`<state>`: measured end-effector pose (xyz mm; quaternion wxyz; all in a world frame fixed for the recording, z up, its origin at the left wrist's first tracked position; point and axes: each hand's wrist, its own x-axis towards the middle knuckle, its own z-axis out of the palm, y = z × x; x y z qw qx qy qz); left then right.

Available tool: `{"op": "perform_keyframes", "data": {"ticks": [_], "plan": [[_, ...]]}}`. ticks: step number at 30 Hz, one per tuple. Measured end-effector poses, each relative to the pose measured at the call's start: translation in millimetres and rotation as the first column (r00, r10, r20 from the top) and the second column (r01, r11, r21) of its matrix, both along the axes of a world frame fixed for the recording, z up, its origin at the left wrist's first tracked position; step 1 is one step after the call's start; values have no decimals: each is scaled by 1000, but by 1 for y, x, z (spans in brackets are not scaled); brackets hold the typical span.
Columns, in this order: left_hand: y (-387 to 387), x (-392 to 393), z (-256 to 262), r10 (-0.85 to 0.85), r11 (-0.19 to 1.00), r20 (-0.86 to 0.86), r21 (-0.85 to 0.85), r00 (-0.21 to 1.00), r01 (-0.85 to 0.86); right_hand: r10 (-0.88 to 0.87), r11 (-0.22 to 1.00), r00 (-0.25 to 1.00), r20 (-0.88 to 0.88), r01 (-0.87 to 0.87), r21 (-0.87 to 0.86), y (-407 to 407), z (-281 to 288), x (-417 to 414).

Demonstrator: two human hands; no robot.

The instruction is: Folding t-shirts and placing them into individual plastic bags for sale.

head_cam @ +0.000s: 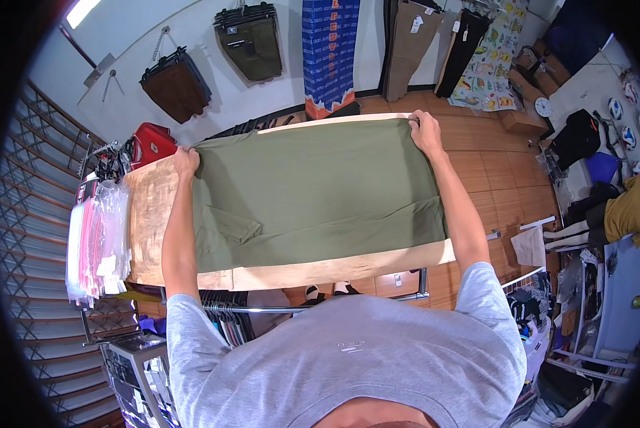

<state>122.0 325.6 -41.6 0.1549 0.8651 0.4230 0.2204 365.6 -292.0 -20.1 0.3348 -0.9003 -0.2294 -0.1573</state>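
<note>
An olive green T-shirt (320, 182) lies spread over a wooden board tabletop (151, 224), with a short sleeve folded inward near its lower left. My left hand (187, 160) grips the shirt's far left corner between thumb and fingers. At the far right corner, my right hand (425, 130) pinches the fabric by the board's back edge. Both arms are stretched forward, and the cloth between the hands lies mostly flat, with a long crease along its near side.
Stacked clear and pink plastic bags (98, 246) cover the board's left end. A metal rail (277, 309) with hangers runs below the near edge. Trousers (250, 48) hang on the far wall, and a red garment (151, 144) is behind the left end. Shelves and clothes stand at right.
</note>
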Motion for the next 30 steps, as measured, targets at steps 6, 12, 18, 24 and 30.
{"op": "perform_keyframes", "data": {"ticks": [6,12,18,24,30], "plan": [[4,-29,-4,-87,941,368,-274,926,197,2,983,1000,24,-7,182,-5,6,-20],[-39,-86,25,-50,873,674,-328,737,360,96,965,988,119,-121,233,-30,23,-59],[-78,-152,16,-203,889,698,-163,687,428,129,959,991,47,-136,248,-65,18,-112],[-100,-184,17,-297,941,424,-25,856,339,-37,987,999,30,32,159,-68,15,-134],[-110,-161,40,-402,915,350,186,846,358,85,986,984,155,-106,130,16,37,-158]]}}
